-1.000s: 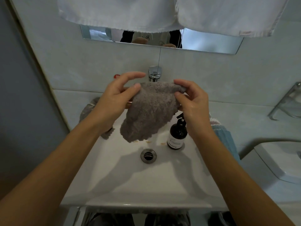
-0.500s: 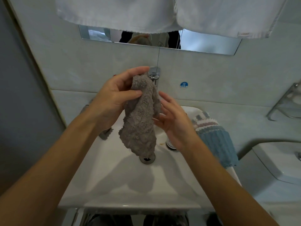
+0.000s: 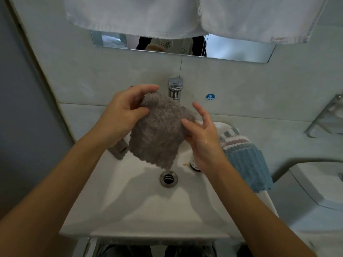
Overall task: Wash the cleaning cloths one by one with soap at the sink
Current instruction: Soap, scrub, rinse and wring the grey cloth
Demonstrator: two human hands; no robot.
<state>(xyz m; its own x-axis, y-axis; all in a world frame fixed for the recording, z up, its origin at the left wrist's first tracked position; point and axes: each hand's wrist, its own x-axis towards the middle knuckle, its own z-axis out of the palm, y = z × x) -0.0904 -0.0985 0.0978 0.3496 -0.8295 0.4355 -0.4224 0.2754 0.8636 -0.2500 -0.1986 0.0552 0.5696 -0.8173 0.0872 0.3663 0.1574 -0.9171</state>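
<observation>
A fuzzy grey cloth (image 3: pixel 159 134) hangs over the white sink (image 3: pixel 148 210), below the chrome tap (image 3: pixel 175 89). My left hand (image 3: pixel 124 115) pinches its upper left corner between thumb and fingers. My right hand (image 3: pixel 200 136) pinches its right edge with the thumb, the other fingers spread. A dark soap bottle (image 3: pixel 194 165) stands on the basin's right side, mostly hidden behind my right hand. A blue striped cloth (image 3: pixel 245 160) drapes over the sink's right rim. Another grey cloth (image 3: pixel 118 150) lies on the left rim, partly hidden by my left arm.
The drain (image 3: pixel 168 179) sits in the basin's middle. White towels (image 3: pixel 204 15) hang above a mirror strip (image 3: pixel 111 40). A wire rack (image 3: pixel 326 117) is on the right wall, and a white fixture (image 3: pixel 319 184) stands to the right.
The cloth went from spread between both hands to hanging bunched from my left hand. Now my right hand has taken its right edge and it is spread again.
</observation>
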